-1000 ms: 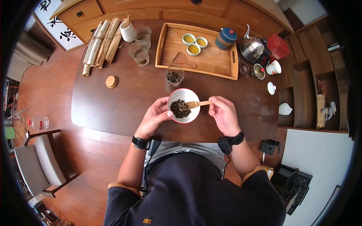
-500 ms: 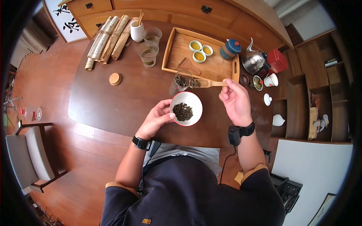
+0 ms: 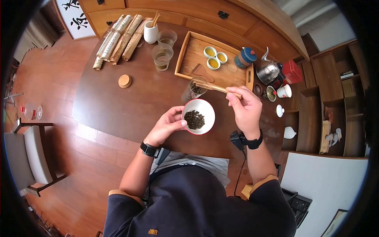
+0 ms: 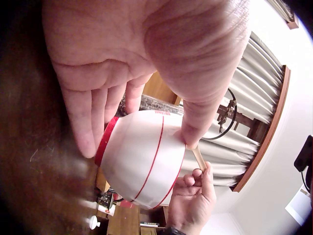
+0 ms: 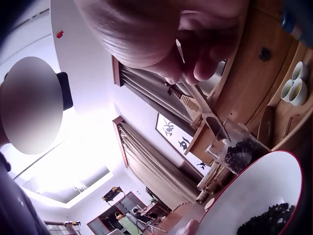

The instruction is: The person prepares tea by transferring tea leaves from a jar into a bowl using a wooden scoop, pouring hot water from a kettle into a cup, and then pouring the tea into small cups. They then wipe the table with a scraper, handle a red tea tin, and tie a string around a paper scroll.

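My left hand (image 3: 162, 128) grips the rim and side of a white, red-rimmed bowl (image 3: 207, 110); dark tea leaves (image 3: 194, 119) lie inside it. In the left wrist view the bowl (image 4: 142, 152) is tilted between thumb and fingers. My right hand (image 3: 248, 110) pinches the handle of a bamboo scoop (image 3: 217, 87), whose far end is at the mouth of a clear glass (image 3: 188, 94) of dark leaves, just behind the bowl. In the right wrist view the scoop (image 5: 210, 115) reaches the glass (image 5: 230, 147).
Behind stands a wooden tray (image 3: 183, 57) with three cups of yellow liquid and a blue jar (image 3: 245, 57). A kettle (image 3: 268, 71), red tin (image 3: 292, 72) and white lid (image 3: 280, 110) are at right. Two glasses (image 3: 162, 57), bamboo rolls (image 3: 126, 37) and a wooden lid (image 3: 124, 81) are at left.
The right hand has moved the scoop from the bowl out to the glass, and its handle has since turned and dropped slightly. The left hand keeps its grip on the bowl. The head view has shifted.
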Motion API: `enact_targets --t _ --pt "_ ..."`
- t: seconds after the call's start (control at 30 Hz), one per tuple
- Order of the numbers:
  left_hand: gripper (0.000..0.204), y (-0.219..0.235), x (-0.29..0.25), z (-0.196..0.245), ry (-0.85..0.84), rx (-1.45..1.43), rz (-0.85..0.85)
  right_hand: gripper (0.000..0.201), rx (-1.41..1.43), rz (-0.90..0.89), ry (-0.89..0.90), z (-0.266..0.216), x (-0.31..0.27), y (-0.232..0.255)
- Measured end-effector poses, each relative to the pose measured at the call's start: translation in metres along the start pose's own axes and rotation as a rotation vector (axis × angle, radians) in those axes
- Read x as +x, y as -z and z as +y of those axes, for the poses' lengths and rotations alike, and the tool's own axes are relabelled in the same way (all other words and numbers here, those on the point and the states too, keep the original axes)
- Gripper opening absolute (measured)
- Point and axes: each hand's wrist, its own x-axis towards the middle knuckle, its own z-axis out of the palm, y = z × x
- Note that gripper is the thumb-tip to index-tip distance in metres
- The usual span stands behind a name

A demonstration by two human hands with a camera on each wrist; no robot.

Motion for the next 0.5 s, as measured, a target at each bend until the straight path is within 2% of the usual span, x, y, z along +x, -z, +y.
enact_targets --t 0.1,0.2,0.3,0.43,0.5 --pt "0.055 -0.001 0.0 0.0 0.006 0.001 -0.002 0.013 -0.057 -0.016 0.054 -0.007 -0.003 0.003" --pt "0.055 0.0 0.0 -0.001 0.007 0.009 0.004 0.012 0.186 0.147 -0.035 -0.01 -0.014 0.006" --pt "0.056 -0.001 0.0 -0.002 -0.004 0.017 0.014 0.012 0.309 0.206 -0.1 -0.003 -0.029 0.021" --pt "0.056 -0.002 0.001 -0.001 0.001 0.028 0.009 0.01 0.092 0.091 -0.118 0.007 -0.048 0.02" --pt "0.056 -0.004 0.002 -0.001 0.011 0.037 0.004 0.004 -0.139 0.031 0.012 0.014 -0.054 0.019"
